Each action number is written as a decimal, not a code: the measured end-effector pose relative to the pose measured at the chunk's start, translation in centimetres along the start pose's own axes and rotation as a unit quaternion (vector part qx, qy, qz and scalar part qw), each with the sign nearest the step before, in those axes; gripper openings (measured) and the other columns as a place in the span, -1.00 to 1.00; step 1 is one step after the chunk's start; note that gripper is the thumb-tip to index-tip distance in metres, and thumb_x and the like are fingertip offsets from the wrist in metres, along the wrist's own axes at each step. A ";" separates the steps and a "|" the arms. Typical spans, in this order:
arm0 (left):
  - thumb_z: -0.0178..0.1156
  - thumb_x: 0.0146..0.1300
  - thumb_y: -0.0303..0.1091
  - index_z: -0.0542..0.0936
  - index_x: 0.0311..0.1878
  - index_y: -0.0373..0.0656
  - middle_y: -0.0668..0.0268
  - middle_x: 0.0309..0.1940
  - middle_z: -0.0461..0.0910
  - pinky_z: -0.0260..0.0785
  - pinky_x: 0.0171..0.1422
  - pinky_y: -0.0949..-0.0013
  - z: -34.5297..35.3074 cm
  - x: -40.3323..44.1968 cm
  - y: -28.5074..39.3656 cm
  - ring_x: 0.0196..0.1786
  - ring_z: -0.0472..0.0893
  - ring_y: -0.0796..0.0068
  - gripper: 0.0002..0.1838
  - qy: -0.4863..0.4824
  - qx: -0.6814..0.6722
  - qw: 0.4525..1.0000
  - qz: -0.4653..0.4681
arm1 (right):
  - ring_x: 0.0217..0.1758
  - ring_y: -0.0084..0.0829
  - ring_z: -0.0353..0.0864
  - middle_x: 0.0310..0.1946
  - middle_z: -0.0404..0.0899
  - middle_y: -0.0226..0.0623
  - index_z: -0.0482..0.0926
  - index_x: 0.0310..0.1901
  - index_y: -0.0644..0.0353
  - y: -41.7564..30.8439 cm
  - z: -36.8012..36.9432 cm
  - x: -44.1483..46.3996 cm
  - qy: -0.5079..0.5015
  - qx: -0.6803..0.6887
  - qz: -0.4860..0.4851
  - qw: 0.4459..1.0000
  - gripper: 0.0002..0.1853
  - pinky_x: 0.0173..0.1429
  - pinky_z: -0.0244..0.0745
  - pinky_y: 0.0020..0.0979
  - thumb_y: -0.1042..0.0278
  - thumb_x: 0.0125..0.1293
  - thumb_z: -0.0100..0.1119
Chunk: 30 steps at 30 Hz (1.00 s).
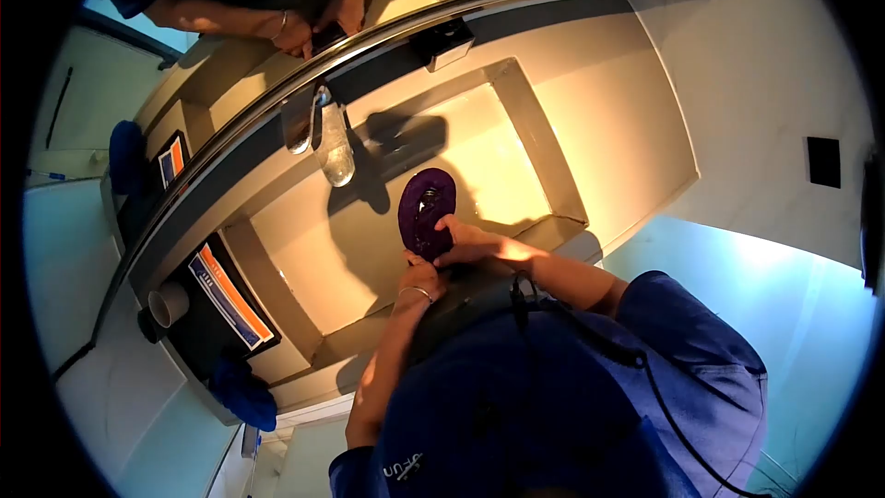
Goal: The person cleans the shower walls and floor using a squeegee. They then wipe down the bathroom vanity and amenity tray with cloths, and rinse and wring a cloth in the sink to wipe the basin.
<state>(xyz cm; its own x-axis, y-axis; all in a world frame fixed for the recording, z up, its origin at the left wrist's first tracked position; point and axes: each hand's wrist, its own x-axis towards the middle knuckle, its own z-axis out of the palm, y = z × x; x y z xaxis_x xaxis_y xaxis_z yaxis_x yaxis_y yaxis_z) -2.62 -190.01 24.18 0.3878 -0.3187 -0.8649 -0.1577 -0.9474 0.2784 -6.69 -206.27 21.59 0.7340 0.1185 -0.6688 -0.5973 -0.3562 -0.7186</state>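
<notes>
Both of my hands grip a dark purple oval item (412, 194) that looks soft, with a lighter, glinting patch in its middle; its exact kind is unclear. My left hand (421, 277), with a bracelet at the wrist, pinches its near end. Close beside it, my right hand (461, 240) holds the item's right side, thumb lying on top. The item is held over the pale rectangular sink basin (318, 281). Beyond it stands a metal faucet (334, 152), apart from both hands. The fingers beneath the item are hidden.
A mirror (235, 97) behind the sink reflects my arms. A small box (445, 43) sits at the back ledge. To the left are a cup (169, 304), a dark tray (189, 339) with an orange and blue printed card (226, 290), and a blue cloth (242, 394).
</notes>
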 end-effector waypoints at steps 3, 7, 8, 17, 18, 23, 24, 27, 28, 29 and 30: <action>0.13 0.17 0.05 -0.06 0.22 -0.69 -0.21 -0.15 0.53 0.44 0.00 0.14 -0.6 -1.1 0.4 -0.09 0.58 -0.06 -0.03 0.014 -0.044 0.999 0.013 | -0.54 -0.57 0.51 -0.55 0.54 -0.33 0.50 -0.09 0.19 -3.4 -4.7 0.6 -0.114 0.046 0.146 0.982 -0.59 -0.50 0.40 -0.46 0.18 0.07 0.35; 0.15 0.17 -0.02 -0.32 0.29 -0.66 -0.22 -0.05 0.49 0.43 0.04 0.19 3.0 3.1 0.8 -0.03 0.56 -0.01 0.08 0.025 -0.061 0.997 -0.031 | -0.33 -0.47 0.53 -0.41 0.54 -0.34 0.48 -0.25 0.18 -1.4 -9.0 4.9 0.217 -0.066 -0.036 0.973 -0.65 -0.18 0.46 -0.48 0.27 -0.03 0.41; 0.15 0.17 -0.03 -0.29 0.30 -0.65 -0.23 0.00 0.46 0.40 0.09 0.20 4.1 4.7 1.1 0.01 0.54 0.00 0.06 0.024 -0.020 0.999 -0.011 | -0.32 -0.45 0.53 -0.41 0.55 -0.33 0.47 -0.20 0.17 -2.4 -9.3 5.2 0.215 -0.116 -0.001 0.970 -0.57 -0.15 0.45 -0.45 0.22 -0.07 0.44; 0.25 0.09 -0.03 0.07 0.27 -0.48 -0.18 0.16 0.33 0.32 0.20 0.11 3.2 3.6 -0.5 0.11 0.47 -0.08 -0.11 0.132 -0.084 0.976 0.153 | -0.41 -0.53 0.46 -0.52 0.50 -0.47 0.51 -0.41 0.16 -5.7 -7.5 1.8 0.031 0.201 -0.083 0.976 -0.82 -0.26 0.37 -0.48 0.57 -0.08 0.29; 0.24 0.10 -0.01 0.10 0.26 -0.44 -0.14 0.19 0.31 0.32 0.19 0.10 1.8 1.6 -1.2 0.11 0.47 -0.08 -0.14 0.126 -0.105 0.972 0.170 | -0.39 -0.53 0.45 -0.51 0.48 -0.46 0.51 -0.40 0.17 -7.8 -7.8 -0.9 0.027 0.191 -0.085 0.978 -0.82 -0.24 0.36 -0.49 0.58 -0.07 0.28; 0.09 0.21 0.15 0.27 0.16 -0.34 -0.02 0.24 0.27 0.32 0.18 0.03 -0.4 -4.5 -1.7 0.03 0.53 -0.03 -0.28 -0.115 -0.699 0.705 0.043 | -0.32 -0.54 0.42 -0.45 0.46 -0.46 0.52 -0.31 0.21 -12.4 -8.6 -10.6 -0.019 0.155 -0.041 0.987 -0.76 -0.20 0.34 -0.51 0.64 -0.06 0.29; 0.05 0.24 0.17 0.30 0.14 -0.33 0.00 0.25 0.26 0.32 0.18 0.02 -1.0 -5.4 -1.3 0.01 0.54 -0.01 -0.30 -0.143 -0.755 0.640 0.009 | -0.32 -0.54 0.42 -0.45 0.46 -0.44 0.52 -0.29 0.21 -13.7 -8.6 -12.5 -0.013 0.121 -0.078 0.990 -0.74 -0.21 0.34 -0.51 0.64 -0.07 0.29; -0.01 0.24 0.23 0.25 0.20 -0.37 -0.07 0.22 0.29 0.31 0.23 0.01 -2.6 -7.7 0.8 0.10 0.46 -0.08 -0.21 -0.205 -0.819 0.535 0.016 | -0.30 -0.45 0.45 -0.42 0.46 -0.33 0.50 -0.25 0.24 -16.6 -8.6 -16.8 -0.002 0.043 -0.148 0.988 -0.69 -0.21 0.36 -0.44 0.67 -0.12 0.25; 0.03 0.21 0.24 0.21 0.25 -0.38 -0.10 0.22 0.28 0.31 0.23 -0.01 -2.2 -7.5 1.1 0.14 0.41 -0.13 -0.16 -0.224 -0.820 0.522 0.070 | -0.29 -0.37 0.48 -0.41 0.46 -0.26 0.49 -0.24 0.25 -17.2 -8.6 -17.8 0.012 0.009 -0.182 0.983 -0.65 -0.21 0.38 -0.39 0.69 -0.17 0.21; 0.08 0.17 0.25 0.16 0.30 -0.38 -0.12 0.22 0.27 0.32 0.23 -0.04 -1.9 -7.3 1.4 0.18 0.37 -0.18 -0.10 -0.244 -0.818 0.506 0.123 | -0.28 -0.30 0.49 -0.39 0.47 -0.22 0.49 -0.24 0.25 -17.7 -8.8 -18.5 0.035 -0.040 -0.216 0.975 -0.63 -0.19 0.39 -0.37 0.70 -0.21 0.19; 0.07 0.16 0.27 0.17 0.28 -0.39 -0.13 0.20 0.28 0.31 0.24 -0.06 -1.8 -7.0 1.5 0.18 0.37 -0.21 -0.09 -0.272 -0.817 0.492 0.126 | -0.27 -0.23 0.51 -0.38 0.49 -0.19 0.49 -0.24 0.25 -18.1 -9.1 -19.1 0.057 -0.090 -0.250 0.962 -0.61 -0.17 0.41 -0.35 0.71 -0.24 0.16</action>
<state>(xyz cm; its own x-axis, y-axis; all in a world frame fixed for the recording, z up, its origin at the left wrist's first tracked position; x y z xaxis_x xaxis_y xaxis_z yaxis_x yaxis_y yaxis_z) -3.97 -189.25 31.38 0.1726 -0.7985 -0.5767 0.9750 0.2217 -0.0152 -6.91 -210.49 49.10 0.9519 0.2173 -0.2160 -0.1031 -0.4367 -0.8937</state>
